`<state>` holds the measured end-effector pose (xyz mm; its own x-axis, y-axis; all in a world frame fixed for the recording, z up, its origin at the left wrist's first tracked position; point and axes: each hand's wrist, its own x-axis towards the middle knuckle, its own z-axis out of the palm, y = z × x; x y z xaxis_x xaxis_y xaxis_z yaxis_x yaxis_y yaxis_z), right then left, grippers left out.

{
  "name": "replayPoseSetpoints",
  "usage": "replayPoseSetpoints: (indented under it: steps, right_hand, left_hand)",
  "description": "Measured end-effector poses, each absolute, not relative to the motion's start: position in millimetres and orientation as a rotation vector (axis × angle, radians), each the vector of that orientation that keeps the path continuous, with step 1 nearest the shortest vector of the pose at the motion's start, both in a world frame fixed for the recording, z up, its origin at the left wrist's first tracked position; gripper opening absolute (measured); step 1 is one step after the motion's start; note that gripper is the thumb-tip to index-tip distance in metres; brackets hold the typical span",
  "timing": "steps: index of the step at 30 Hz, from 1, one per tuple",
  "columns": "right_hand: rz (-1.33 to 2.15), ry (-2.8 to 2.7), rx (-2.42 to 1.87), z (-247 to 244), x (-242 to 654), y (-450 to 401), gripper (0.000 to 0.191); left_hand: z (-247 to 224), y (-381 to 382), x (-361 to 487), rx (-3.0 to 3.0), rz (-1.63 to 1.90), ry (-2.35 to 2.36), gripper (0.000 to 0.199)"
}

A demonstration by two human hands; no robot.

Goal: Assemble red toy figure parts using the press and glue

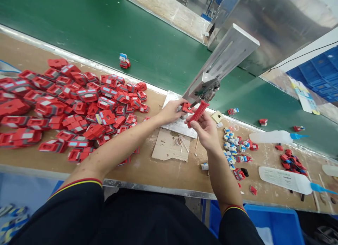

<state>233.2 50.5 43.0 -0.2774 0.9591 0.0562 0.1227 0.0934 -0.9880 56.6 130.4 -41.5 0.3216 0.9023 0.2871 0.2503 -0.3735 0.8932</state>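
My left hand (173, 111) pinches a small red plastic part (186, 108) on the metal base plate (169, 100) of a press fixture. My right hand (207, 127) is wrapped round the red ribbed handle (199, 111) of a toggle clamp (208, 88). The clamp is mounted on a slanted, slotted metal bar (224, 54), just above the red part. Whether the clamp touches the part cannot be made out. Below the plate lies a piece of cardboard (163, 146) with cotton swabs (182, 144) and a clear ring on it.
A large pile of red-and-grey toy parts (87, 97) covers the bench on the left. Small blue-and-white parts (231, 146) and two bottles (271, 137) with blue nozzles lie on the right. A green conveyor belt (87, 30) runs behind, carrying a few assembled pieces (124, 61).
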Motion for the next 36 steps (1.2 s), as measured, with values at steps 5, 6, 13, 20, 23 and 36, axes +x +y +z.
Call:
replayPoseSetpoints:
  steps: [5,6,13,20,23,36]
  right_hand:
    - [1.437,-1.433,-1.149,81.2,238.3,26.1,0.067]
    - [1.447,-1.415,-1.152,88.0,238.9,23.5,0.071]
    - [1.433,-1.415,-1.081,107.4,240.7,22.0,0.066]
    - [1.454,-1.402,-1.076,94.8,239.9,19.7,0.072]
    - [1.474,-1.378,-1.088,86.8,239.9,19.6,0.073]
    - [1.336,-1.582,-1.070,37.4,237.6,43.5,0.042]
  left_hand:
    - [-40.7,128.5,58.9,1.766,1.093,1.027,0.040]
    - [-40.8,128.2,59.2,1.757,1.101,1.022,0.040]
    - [-43.0,128.4,59.3,1.758,1.088,1.000,0.041]
    - [-45.5,129.2,61.0,1.754,1.089,1.007,0.039]
    - [-45.8,129.3,61.5,1.741,1.089,1.011,0.039]
    - [-46.9,129.6,58.3,1.857,1.056,1.020,0.036]
